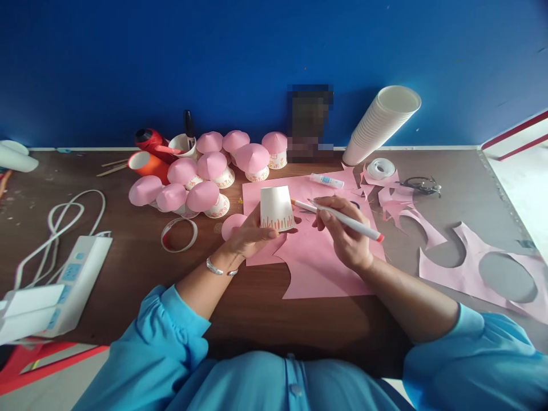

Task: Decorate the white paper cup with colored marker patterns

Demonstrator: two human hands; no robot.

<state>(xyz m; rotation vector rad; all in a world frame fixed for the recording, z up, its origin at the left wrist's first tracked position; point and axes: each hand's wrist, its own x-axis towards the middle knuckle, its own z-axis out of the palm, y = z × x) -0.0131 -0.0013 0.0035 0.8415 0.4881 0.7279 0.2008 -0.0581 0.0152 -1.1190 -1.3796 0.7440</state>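
Note:
My left hand [253, 231] grips an upturned white paper cup [276, 206] by its lower edge. Red upright strokes run around the cup's rim, while the wall above them is plain. In my right hand [345, 231] is a white marker with a red end [355, 222], held like a pen near the cup's right side. A thinner orange-tipped shape reaches from my right fingers to the cup; I cannot make out whether it is a second pen. Beneath both hands lies pink paper [325, 274]. A pink paper disc [233, 226] sits by my left hand, partly hidden.
Decorated cups with pink cone roofs [212, 165] stand at the back left. A leaning stack of white cups [381, 123], a tape roll [381, 168], a glue stick [327, 181] and pink scraps [466, 251] lie rightward. A power strip [81, 279] is at left.

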